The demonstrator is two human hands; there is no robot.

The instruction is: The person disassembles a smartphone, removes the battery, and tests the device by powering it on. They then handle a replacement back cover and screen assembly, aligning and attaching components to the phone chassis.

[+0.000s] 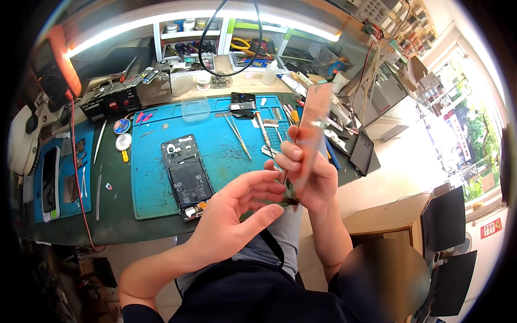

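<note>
My right hand [320,185] grips a thin, glassy, phone-sized panel [315,116], raised upright above the right part of the bench. Pinkish-orange reflections cover the panel's face, so I cannot tell which side of a phone it is. Beside its lower end is my left hand [231,212], fingers curved, thumb apart, nothing visible in it. An opened phone [186,169], dark inner parts and camera block exposed, lies on the blue work mat [148,191]. The left hand hides part of the mat beside the phone's lower end.
Tweezers [237,135] and a screwdriver [263,129] rest on the mat, near a clear plastic box [195,110]. A dark phone [361,154] lies at the bench's right edge. At far left, another phone [51,183] sits on a smaller mat. A black cable loop [201,43] hangs overhead.
</note>
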